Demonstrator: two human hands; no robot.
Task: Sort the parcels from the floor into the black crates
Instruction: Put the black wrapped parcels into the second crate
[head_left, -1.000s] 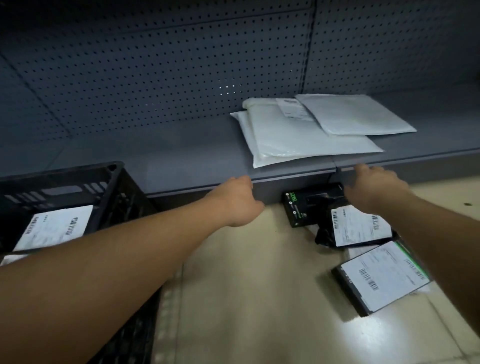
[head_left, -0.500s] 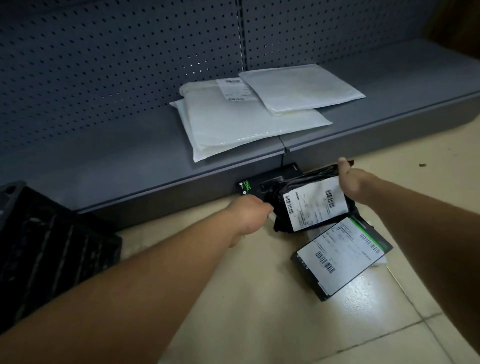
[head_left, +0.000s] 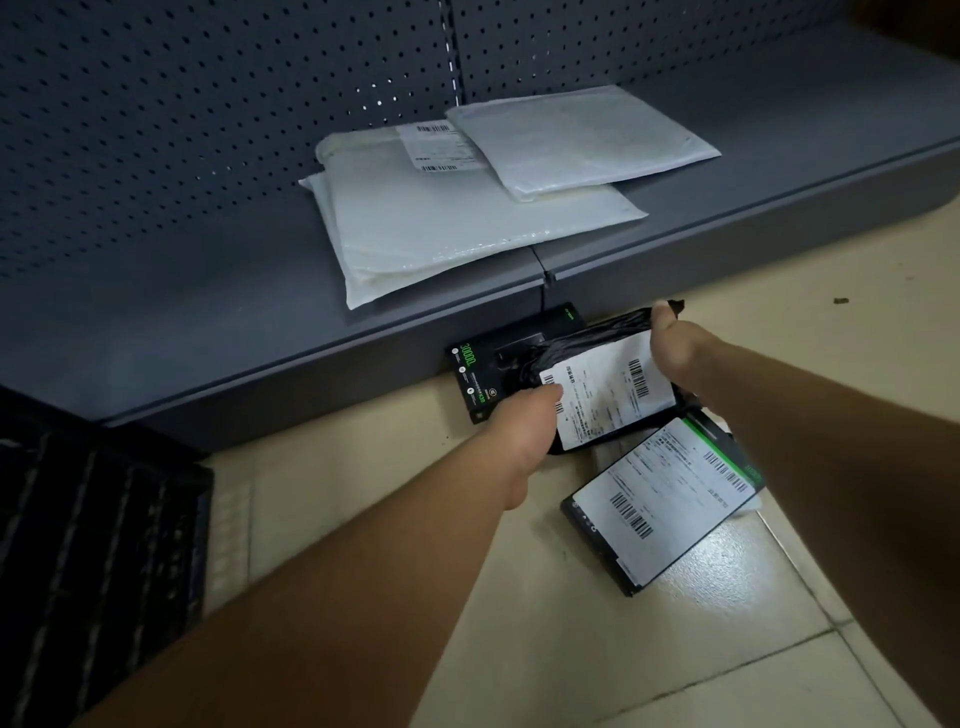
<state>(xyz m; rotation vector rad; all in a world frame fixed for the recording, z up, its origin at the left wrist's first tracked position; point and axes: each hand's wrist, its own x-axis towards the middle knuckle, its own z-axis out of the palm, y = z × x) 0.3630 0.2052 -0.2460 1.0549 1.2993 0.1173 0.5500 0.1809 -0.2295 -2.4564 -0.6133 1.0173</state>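
A black plastic-wrapped parcel (head_left: 608, 387) with a white barcode label lies on the floor against the shelf base. My left hand (head_left: 524, 421) grips its near left corner, thumb on the label. My right hand (head_left: 675, 345) grips its far right edge. Under and behind it lies a flat black box (head_left: 475, 371) with green print. A second flat black box (head_left: 665, 499) with a white label rests on the floor to the right. One black crate (head_left: 98, 525) stands at the left edge, only its side showing.
A low grey shelf (head_left: 208, 322) with a perforated back panel runs across the view. Two white padded mailers (head_left: 467, 218) (head_left: 582, 137) lie stacked on it. The floor (head_left: 571, 649) is pale tile with a seam at lower right.
The view has swung right, and the crate has slid to the left edge. Both hands have come down from the shelf edge and closed on the black wrapped parcel.
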